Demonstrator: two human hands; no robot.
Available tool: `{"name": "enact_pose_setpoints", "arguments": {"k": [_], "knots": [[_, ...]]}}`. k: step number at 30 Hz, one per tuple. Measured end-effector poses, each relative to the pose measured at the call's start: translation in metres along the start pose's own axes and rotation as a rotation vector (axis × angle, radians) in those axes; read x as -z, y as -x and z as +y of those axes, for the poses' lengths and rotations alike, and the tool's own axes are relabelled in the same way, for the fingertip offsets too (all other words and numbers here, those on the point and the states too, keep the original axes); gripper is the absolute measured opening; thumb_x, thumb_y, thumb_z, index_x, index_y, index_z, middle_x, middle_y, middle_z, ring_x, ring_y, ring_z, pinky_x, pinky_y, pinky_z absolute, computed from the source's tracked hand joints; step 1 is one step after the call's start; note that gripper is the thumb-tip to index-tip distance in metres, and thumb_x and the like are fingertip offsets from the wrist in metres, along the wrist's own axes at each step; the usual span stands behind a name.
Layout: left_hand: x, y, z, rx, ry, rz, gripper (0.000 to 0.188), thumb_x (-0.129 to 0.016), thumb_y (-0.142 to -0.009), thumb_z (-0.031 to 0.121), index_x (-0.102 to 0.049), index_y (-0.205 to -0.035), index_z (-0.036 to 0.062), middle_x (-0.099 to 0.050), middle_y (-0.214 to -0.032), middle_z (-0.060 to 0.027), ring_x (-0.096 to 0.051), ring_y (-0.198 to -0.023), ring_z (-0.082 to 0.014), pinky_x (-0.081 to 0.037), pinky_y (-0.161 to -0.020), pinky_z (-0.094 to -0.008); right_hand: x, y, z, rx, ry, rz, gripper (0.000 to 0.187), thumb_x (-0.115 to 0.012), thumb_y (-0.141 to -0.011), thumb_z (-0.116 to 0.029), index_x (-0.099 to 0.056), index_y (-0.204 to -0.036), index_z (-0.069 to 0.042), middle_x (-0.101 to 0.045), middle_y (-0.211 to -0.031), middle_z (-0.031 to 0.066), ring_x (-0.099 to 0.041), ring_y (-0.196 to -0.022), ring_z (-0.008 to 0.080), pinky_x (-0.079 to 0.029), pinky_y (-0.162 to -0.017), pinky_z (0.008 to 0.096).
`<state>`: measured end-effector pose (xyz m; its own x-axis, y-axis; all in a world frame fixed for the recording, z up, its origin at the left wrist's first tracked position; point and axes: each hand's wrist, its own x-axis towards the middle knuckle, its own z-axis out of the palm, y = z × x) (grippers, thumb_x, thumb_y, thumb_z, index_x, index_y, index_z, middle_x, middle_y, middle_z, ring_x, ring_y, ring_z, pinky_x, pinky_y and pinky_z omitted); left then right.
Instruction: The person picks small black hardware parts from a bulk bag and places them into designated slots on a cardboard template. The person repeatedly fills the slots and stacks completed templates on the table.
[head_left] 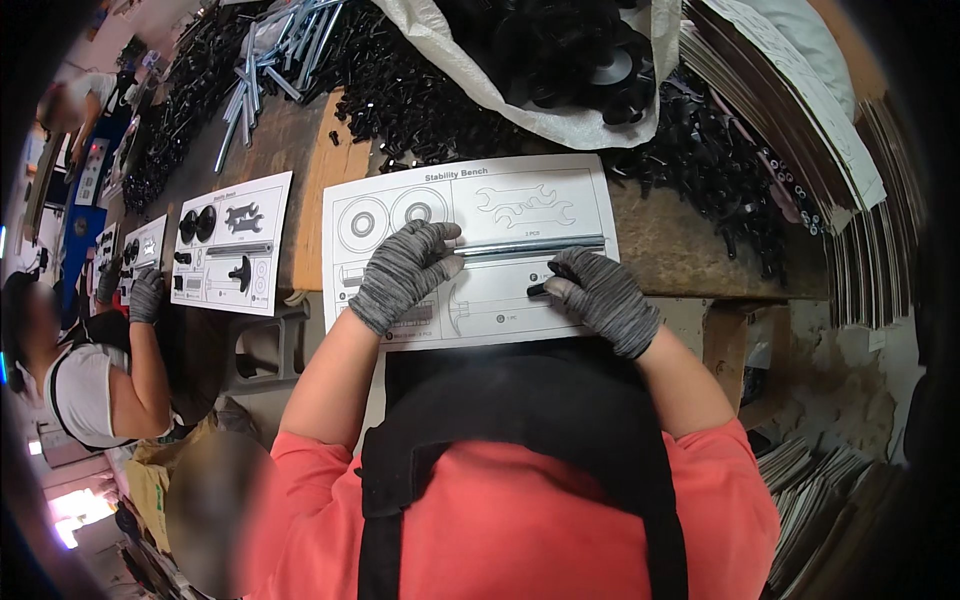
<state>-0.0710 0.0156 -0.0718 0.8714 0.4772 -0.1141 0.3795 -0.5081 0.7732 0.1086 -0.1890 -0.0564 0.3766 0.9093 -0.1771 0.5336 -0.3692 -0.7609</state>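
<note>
Printed card (592, 182), silver rod (530, 246) lying across its middle.
The right hand (605, 300) pinches a small black part (538, 290), grip closed, the glove hiding some of it; the left hand (405, 275) has bent fingers at the rod's left end, covering it, its grip impossible to judge. The rod's long axis runs left to right, right end slightly farther off. Beyond, on the worktop (690, 240), the top edge cuts off a white sack (440, 55).

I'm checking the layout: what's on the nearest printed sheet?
A silver rod and, in the right hand, a black piece. Print beneath that hand and the left hand is hidden.
</note>
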Motion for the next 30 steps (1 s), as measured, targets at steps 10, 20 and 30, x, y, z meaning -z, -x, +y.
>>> {"name": "enact_pose_setpoints", "arguments": {"k": [10,20,30], "knots": [[-0.006,0.013,-0.009,-0.012,0.064,0.138,0.031,-0.065,-0.081,0.019,-0.061,-0.107,0.0022,-0.061,-0.089,-0.0124,-0.061,-0.08,-0.0205,-0.05,-0.073,-0.0298,-0.013,0.006,0.015,0.159,0.109,0.119,0.034,-0.062,-0.081,-0.026,-0.057,-0.104,-0.002,-0.06,-0.096,0.0166,-0.059,-0.086,0.0339,-0.047,-0.077,0.0397],[-0.005,0.014,-0.004,-0.038,-0.012,0.144,0.03,-0.064,-0.081,0.02,-0.062,-0.106,0.0028,-0.061,-0.087,-0.0115,-0.061,-0.077,-0.0216,-0.049,-0.072,-0.0307,-0.02,0.0,0.016,0.364,0.409,0.134,0.03,-0.065,-0.074,-0.022,-0.061,-0.098,-0.005,-0.056,-0.108,0.0144,-0.058,-0.096,0.0284,-0.048,-0.08,0.0384],[0.001,0.014,0.002,0.012,0.008,0.107,0.027,-0.063,-0.083,0.011,-0.058,-0.105,-0.002,-0.056,-0.087,-0.0074,-0.057,-0.08,-0.0155,-0.046,-0.073,-0.0264,0.036,-0.016,0.037,0.492,0.277,0.5,0.025,-0.062,-0.079,-0.019,-0.063,-0.102,-0.007,-0.058,-0.104,0.0125,-0.058,-0.092,0.0285,-0.047,-0.082,0.0366]]}}
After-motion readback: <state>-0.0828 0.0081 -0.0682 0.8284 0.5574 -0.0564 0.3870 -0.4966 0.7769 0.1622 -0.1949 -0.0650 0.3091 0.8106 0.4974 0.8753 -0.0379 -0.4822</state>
